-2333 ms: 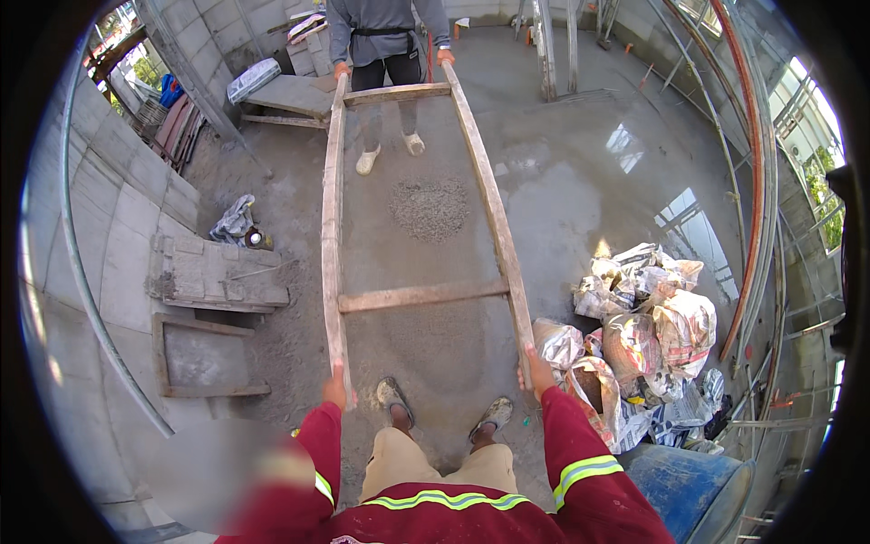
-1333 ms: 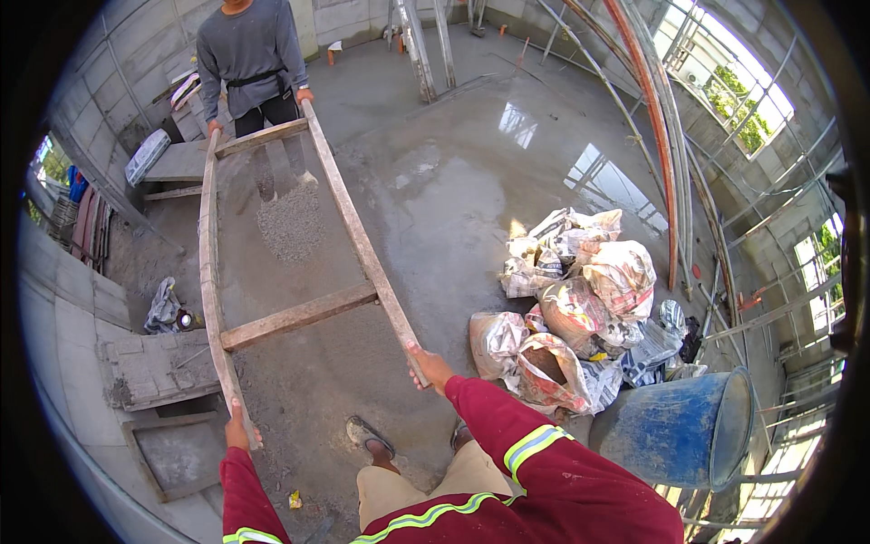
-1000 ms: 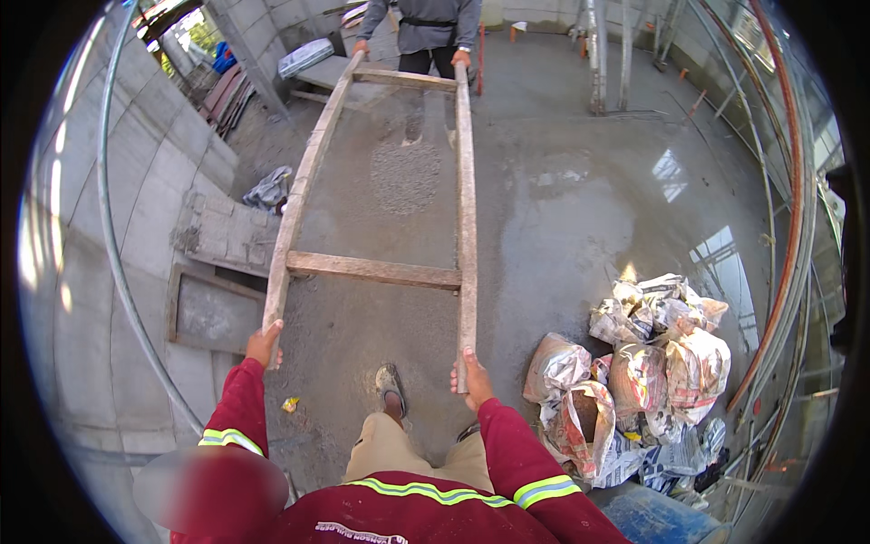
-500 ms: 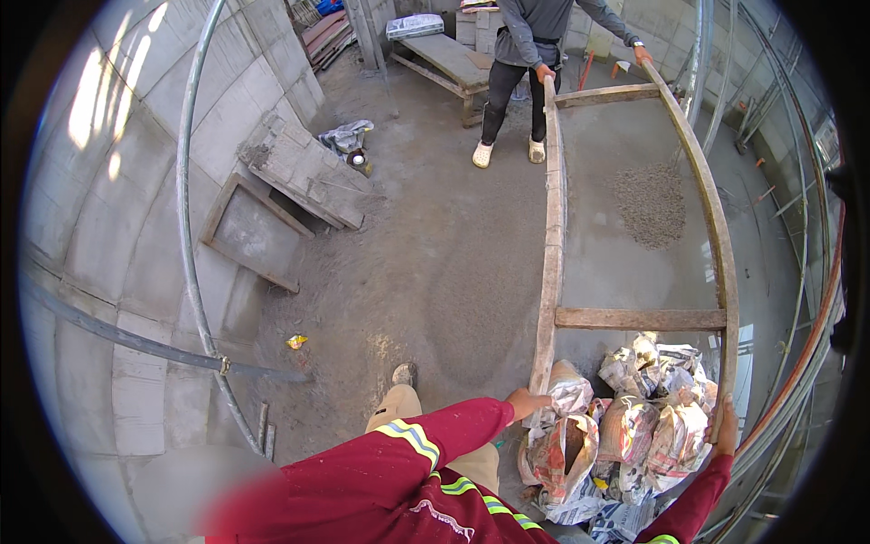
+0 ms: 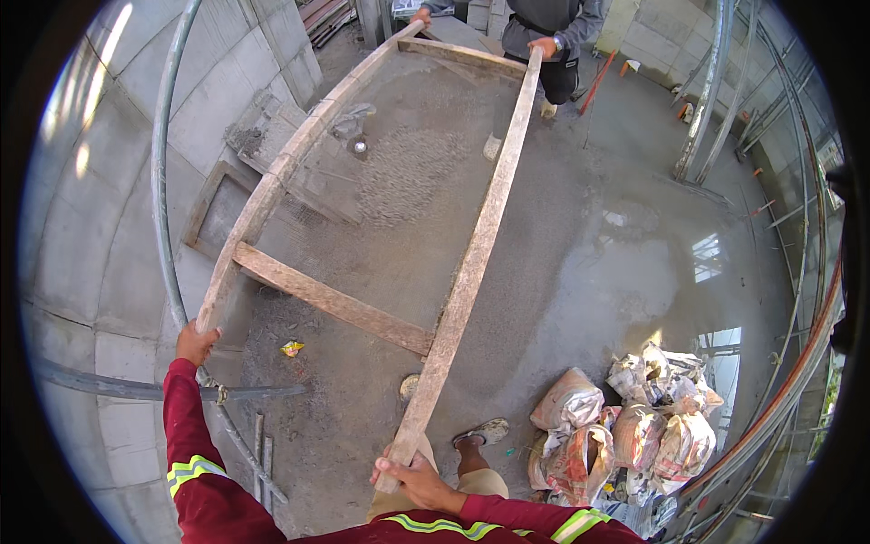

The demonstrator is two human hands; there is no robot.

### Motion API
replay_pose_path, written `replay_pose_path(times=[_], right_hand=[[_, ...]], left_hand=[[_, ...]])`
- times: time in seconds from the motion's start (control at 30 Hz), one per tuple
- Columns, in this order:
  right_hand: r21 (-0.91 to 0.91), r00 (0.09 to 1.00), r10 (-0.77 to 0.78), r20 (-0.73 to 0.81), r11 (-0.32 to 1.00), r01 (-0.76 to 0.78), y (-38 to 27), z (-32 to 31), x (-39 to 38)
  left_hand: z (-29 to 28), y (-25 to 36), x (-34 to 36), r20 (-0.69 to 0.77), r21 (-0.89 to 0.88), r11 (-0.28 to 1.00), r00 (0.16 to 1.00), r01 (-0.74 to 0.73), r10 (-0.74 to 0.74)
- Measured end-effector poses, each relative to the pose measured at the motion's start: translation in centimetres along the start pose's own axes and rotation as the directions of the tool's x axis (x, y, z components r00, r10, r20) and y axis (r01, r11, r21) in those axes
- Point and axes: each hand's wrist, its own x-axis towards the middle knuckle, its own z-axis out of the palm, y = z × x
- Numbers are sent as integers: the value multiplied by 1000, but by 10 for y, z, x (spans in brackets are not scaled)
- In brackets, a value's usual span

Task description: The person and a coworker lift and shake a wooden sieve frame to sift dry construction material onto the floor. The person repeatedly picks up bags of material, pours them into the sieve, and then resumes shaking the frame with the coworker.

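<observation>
A long wooden frame (image 5: 480, 236) with two rails and crosspieces spans the view diagonally; fine mesh appears stretched inside it, with a rough grey gritty patch (image 5: 408, 177). My left hand (image 5: 198, 343) is closed round the near end of its left rail. Lower and to the right, my right hand (image 5: 410, 473) grips the near end of the other rail. At the far end a co-worker (image 5: 566, 27) in a grey top and dark trousers holds the frame with both hands.
A pile of filled sacks (image 5: 639, 435) lies at lower right on the wet concrete floor (image 5: 612, 272). Grey block walls (image 5: 118, 218) with curved-looking metal poles (image 5: 165, 181) flank the left. A small wooden tray (image 5: 199, 218) leans there; metal props (image 5: 707, 100) stand at back right.
The frame has swung from over the sacks toward the left wall and now lies diagonally in view. My left hand is farther left; the co-worker appears higher in the picture.
</observation>
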Motion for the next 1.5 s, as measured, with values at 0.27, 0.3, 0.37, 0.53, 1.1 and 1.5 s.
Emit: replay_pose_path(times=[0.27, 0.3, 0.37, 0.53, 1.1, 1.5], right_hand=[[-380, 673, -344, -654, 919, 101, 4, -161, -8], [-379, 600, -378, -705, 916, 130, -12, -190, -22], [-479, 446, -453, -772, 876, 62, -41, -245, -48], [-643, 174, -622, -764, 755, -124, -36, -418, -61], [-363, 456, -277, -846, 925, -113, 126, -634, 213], [-548, 150, -756, -637, 309, -777, -24, -543, -225]], left_hand=[[388, -111, 79, 437, -189, 961, 894, 203, -103], [437, -99, 67, 474, -227, 953, 877, 203, -74], [524, -80, 41, 529, -276, 938, 848, 209, -33], [632, -43, 18, 576, -255, 952, 818, 171, 7], [452, -299, -99, 332, 526, 732, 688, 433, -646], [452, -174, -146, 264, 662, 550, 528, 509, -807]])
